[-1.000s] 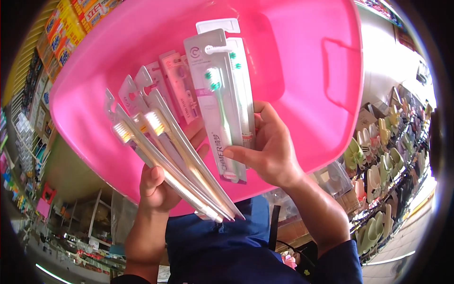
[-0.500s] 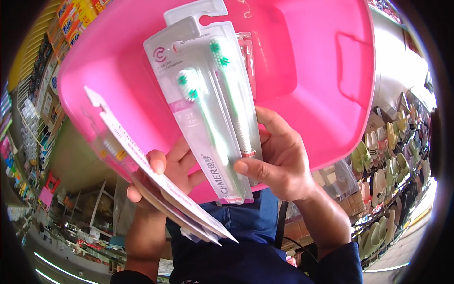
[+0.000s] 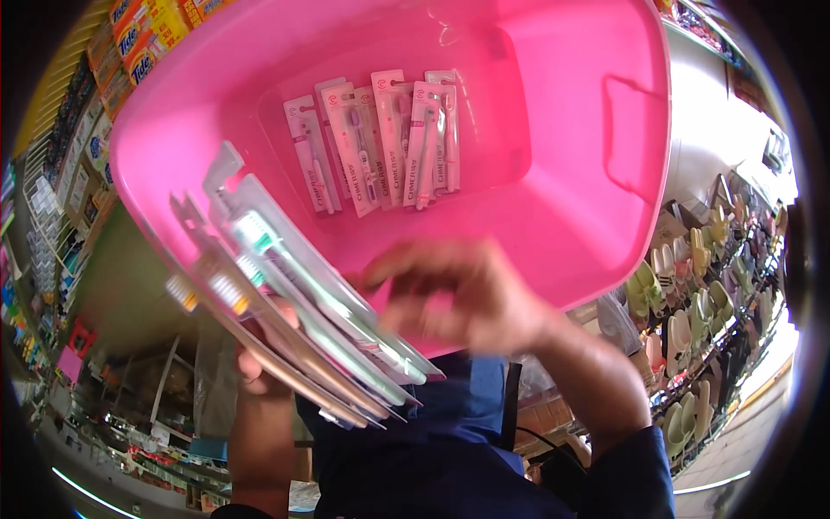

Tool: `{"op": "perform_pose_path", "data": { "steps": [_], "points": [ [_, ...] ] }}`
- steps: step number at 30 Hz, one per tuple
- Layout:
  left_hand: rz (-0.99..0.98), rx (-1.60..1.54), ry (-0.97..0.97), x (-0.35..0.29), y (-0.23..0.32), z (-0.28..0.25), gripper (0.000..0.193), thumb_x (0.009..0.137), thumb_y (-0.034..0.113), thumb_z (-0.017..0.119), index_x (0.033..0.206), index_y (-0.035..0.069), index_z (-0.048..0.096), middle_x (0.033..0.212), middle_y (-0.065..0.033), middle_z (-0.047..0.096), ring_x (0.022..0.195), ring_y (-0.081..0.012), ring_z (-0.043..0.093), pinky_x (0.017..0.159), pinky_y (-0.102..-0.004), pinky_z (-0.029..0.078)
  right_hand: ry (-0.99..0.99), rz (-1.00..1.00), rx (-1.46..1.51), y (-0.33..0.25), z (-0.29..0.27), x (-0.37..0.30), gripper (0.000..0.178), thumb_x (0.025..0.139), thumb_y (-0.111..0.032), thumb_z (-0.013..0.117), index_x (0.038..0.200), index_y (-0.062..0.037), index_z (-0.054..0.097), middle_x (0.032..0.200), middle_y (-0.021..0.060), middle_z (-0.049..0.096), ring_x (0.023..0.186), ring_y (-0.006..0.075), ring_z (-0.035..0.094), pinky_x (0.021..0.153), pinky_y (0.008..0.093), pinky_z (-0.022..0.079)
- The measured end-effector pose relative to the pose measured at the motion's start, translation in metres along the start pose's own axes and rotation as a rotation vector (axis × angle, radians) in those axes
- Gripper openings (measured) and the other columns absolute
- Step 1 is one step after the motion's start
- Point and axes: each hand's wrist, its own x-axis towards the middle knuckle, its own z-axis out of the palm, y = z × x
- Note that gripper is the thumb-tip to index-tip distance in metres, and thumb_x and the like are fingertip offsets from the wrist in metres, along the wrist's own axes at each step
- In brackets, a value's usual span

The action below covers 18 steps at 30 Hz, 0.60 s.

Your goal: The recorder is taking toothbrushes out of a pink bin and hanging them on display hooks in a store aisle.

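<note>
My left hand (image 3: 251,368) is closed around a fanned stack of several toothbrushes in clear-fronted packs. Uppermost in the stack is a packaged toothbrush (image 3: 324,303) with a pale green handle and green-and-white bristles; packs with yellow-and-white bristles lie beneath. My right hand (image 3: 475,298), blurred by motion, hovers just right of the stack. Its fingers are curved and apart, and nothing shows between them. Below both hands is a pink plastic tub (image 3: 588,216). On its bottom, several packaged toothbrushes (image 3: 354,164) lie side by side, some overlapping, with purple, pink and grey handles.
The tub's near rim is close to my body, and a moulded handle (image 3: 612,138) marks its right wall. Racks of slippers (image 3: 692,294) stand to the right. Shelves of orange and yellow boxes (image 3: 151,39) rise at the upper left.
The green toothbrush packs both hands held over the tub are now in my left hand's stack. My right hand has come off them, and the packs on the tub's bottom are uncovered.
</note>
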Motion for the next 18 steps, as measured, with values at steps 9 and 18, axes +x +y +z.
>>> {"op": "perform_pose_path", "data": {
  "steps": [9, 18],
  "points": [
    [0.068, -0.261, -0.232, 0.014, -0.009, -0.003, 0.042, 0.082, 0.022, 0.077, 0.115, 0.006, 0.059, 0.155, -0.0234, 0.019, 0.142, -0.0431, 0.024, 0.119, -0.0591, 0.014, 0.603, 0.421, -1.244, 0.151, -0.162, 0.077, 0.044, 0.079, -0.032, 0.073, 0.107, 0.0010, 0.062, 0.091, 0.0146, 0.068, 0.086, 0.0288, 0.067, 0.074, 0.0408, 0.053],
    [-0.002, -0.327, -0.222, 0.016, -0.006, -0.014, 0.041, 0.081, 0.020, 0.079, 0.115, 0.006, 0.061, 0.157, -0.0209, 0.014, 0.145, -0.0393, 0.016, 0.120, -0.0570, 0.010, 0.823, 0.765, -1.083, 0.137, -0.208, 0.062, 0.032, 0.079, -0.027, 0.071, 0.100, -0.0045, 0.066, 0.097, 0.0152, 0.070, 0.093, 0.0324, 0.068, 0.078, 0.0428, 0.054]
  ]
}}
